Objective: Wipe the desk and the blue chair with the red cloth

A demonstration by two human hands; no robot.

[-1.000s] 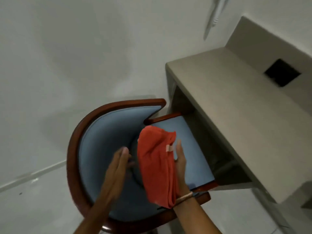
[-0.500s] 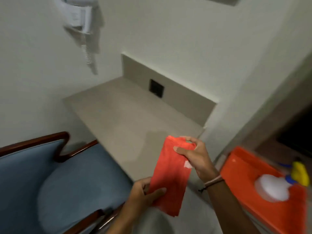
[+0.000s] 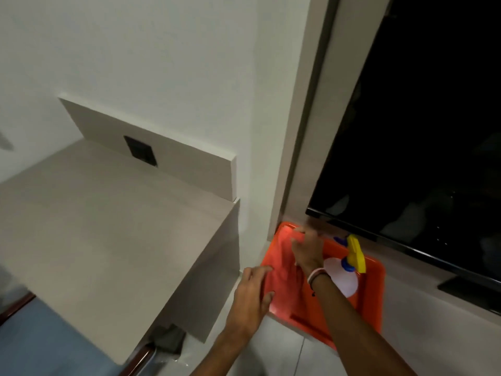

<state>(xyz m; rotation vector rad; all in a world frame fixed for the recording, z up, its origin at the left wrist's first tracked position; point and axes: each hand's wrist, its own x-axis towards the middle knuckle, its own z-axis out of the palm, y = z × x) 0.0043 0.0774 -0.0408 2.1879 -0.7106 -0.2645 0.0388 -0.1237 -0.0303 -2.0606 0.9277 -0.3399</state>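
the blue chair [image 3: 35,340] shows only at the bottom left corner, its seat tucked partly under the desk [image 3: 108,226], with a bit of its dark wooden arm along the desk's front edge. the desk top is bare and pale; a low back panel stands along its far edge with a dark socket [image 3: 141,151] set in it.

just right of the desk's right side, an orange tray [image 3: 371,302] sits on the floor against the wall. the red cloth [image 3: 282,264] lies in the tray's left half, reaching toward its far left corner. the left hand [image 3: 250,291] is at the tray's left edge, fingers loosely spread, fingertips and thumb touching the cloth's left side; whether it pinches the cloth i cannot tell, the frame is blurred. the right hand [image 3: 307,249] is over the far part of the cloth, fingers curled down on its top edge, seemingly gripping it. a band sits on that wrist.

in the tray's right half lies a white spray bottle [image 3: 343,276] with a yellow trigger, head toward the far edge. above the tray, at right, a dark tv [image 3: 420,131] stands on a low ledge.
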